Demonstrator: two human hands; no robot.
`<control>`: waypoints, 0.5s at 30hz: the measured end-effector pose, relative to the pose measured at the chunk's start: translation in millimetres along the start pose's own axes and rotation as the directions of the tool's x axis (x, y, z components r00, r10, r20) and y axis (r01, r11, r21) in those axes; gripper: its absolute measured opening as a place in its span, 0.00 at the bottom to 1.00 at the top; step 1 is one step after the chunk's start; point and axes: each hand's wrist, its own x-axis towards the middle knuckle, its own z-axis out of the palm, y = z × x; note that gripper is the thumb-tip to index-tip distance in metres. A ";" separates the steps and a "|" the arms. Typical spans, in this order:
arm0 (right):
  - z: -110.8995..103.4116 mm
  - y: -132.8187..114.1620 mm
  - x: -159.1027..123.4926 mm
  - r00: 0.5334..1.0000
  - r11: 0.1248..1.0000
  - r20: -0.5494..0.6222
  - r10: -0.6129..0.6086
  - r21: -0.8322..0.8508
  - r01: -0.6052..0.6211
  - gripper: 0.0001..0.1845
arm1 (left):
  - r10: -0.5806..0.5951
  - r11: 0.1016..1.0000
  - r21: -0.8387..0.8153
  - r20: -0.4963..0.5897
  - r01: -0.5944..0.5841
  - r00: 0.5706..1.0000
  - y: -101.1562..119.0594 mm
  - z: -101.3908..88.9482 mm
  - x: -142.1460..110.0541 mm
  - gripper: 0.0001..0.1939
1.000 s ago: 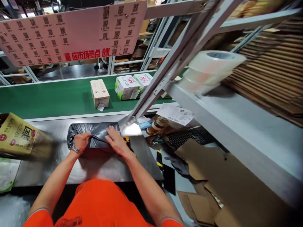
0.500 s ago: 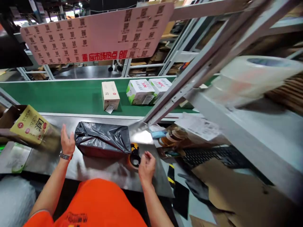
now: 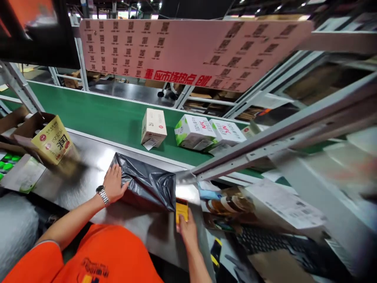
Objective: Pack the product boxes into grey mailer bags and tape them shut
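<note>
A parcel wrapped in a black plastic bag (image 3: 147, 182) lies on the steel worktable (image 3: 85, 181) in front of me. My left hand (image 3: 113, 184), with a wristwatch, rests flat and open against the parcel's left end. My right hand (image 3: 187, 230) is closed on a yellow tape dispenser (image 3: 182, 210), which sits at the parcel's right end.
Behind the table runs a green conveyor (image 3: 97, 114) carrying a beige carton (image 3: 153, 126) and two white-green cartons (image 3: 196, 131). A yellow printed box (image 3: 53, 139) stands at the left. Tape rolls (image 3: 224, 204), paper labels (image 3: 291, 208) and a keyboard (image 3: 265, 239) lie to the right under a slanted metal frame.
My right hand has taken hold of the tape dispenser and brought it to the parcel's right end. My left hand has come down against the parcel's left end. The view has swung left.
</note>
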 end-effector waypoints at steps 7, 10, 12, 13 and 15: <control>-113.5 -133.3 37.0 0.975 0.898 -0.219 0.037 0.436 0.064 0.26 | -0.130 0.779 -0.624 -0.078 0.054 0.988 -42.4 -59.1 20.7 0.23; -117.9 -219.3 23.5 0.984 0.869 -0.042 -0.173 0.464 0.172 0.29 | -0.298 0.573 -0.815 -0.116 0.080 0.948 -50.0 -89.1 54.9 0.27; -96.5 -272.0 9.5 0.947 0.867 0.130 -0.295 0.452 0.208 0.35 | -0.325 0.378 -0.918 -0.010 0.120 0.946 -46.8 -101.6 73.8 0.29; -80.1 -295.8 2.3 0.912 0.872 0.217 -0.349 0.433 0.230 0.38 | -0.298 0.260 -0.951 0.089 0.171 0.950 -43.7 -105.7 80.5 0.31; -41.2 -337.6 -11.3 0.807 0.857 0.354 -0.473 0.396 0.329 0.40 | -0.160 0.026 -0.953 0.295 0.303 0.942 -38.1 -110.2 87.8 0.35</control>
